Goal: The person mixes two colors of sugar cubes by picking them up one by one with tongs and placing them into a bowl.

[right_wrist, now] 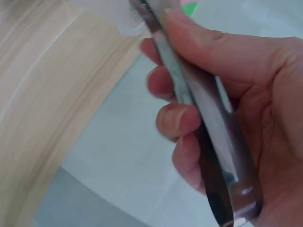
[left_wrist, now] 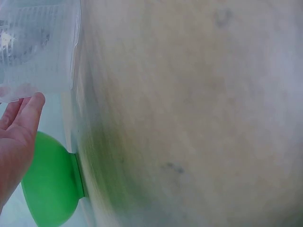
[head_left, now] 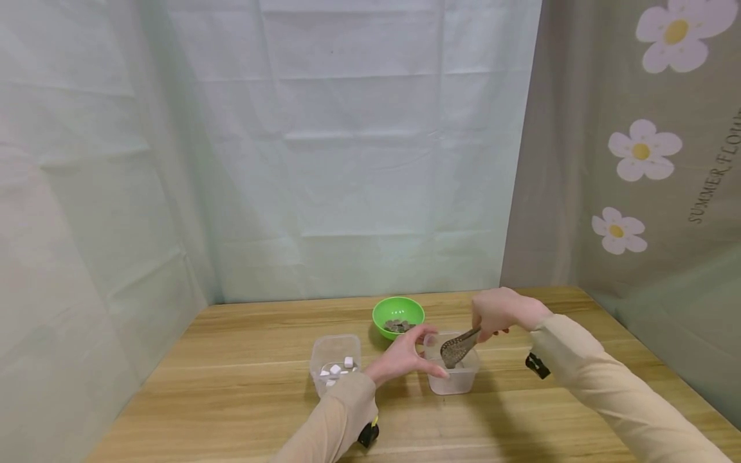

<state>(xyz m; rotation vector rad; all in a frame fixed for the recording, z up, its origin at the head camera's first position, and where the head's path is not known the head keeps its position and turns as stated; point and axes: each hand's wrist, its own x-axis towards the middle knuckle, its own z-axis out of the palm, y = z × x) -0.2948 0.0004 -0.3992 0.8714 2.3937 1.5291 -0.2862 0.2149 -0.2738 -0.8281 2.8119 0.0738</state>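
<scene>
My right hand (head_left: 505,310) grips metal tongs (head_left: 459,348) with a perforated head. Thumb and curled fingers wrap the tongs' arms (right_wrist: 222,137) in the right wrist view. The head tilts down into a translucent plastic tub (head_left: 453,384), where its lower tip is partly hidden by the tub wall. My left hand (head_left: 404,355) spans that tub's left side, thumb at the front and fingers toward the back. In the left wrist view its fingertips lie against the tub's wall (left_wrist: 49,66).
Behind the left hand stands a green bowl (head_left: 398,308) holding dark flat pieces (head_left: 397,326). Left of that hand, a second clear tub (head_left: 336,347) contains several white cubes (head_left: 335,369), partly covered by the forearm. Curtains enclose the wooden table (head_left: 231,386) at the back and sides.
</scene>
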